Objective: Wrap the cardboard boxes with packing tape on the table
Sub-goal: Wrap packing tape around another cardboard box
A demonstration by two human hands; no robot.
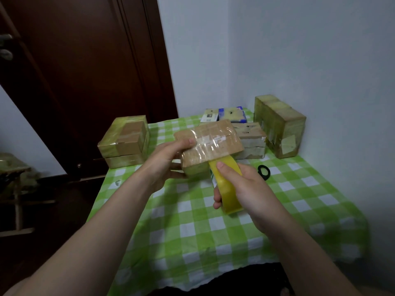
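Note:
My left hand point(168, 161) grips a flat cardboard box point(210, 142) by its left end and holds it in the air above the table point(192, 221), thumb on top. Clear tape shines across the box's top. A yellow roll of packing tape point(227, 184) sits just below the box's near right corner, gripped by my right hand point(245, 189), thumb on the roll's outer face. A strip runs from the roll up to the box's near edge.
Taped boxes stand on the green checked cloth: a stack at the far left point(125, 142), another behind the held box point(252, 139), a tall one at the far right by the wall point(280, 124), a blue-and-white carton at the back point(224, 114). Black scissors point(264, 171) lie to the right. A dark door stands to the left.

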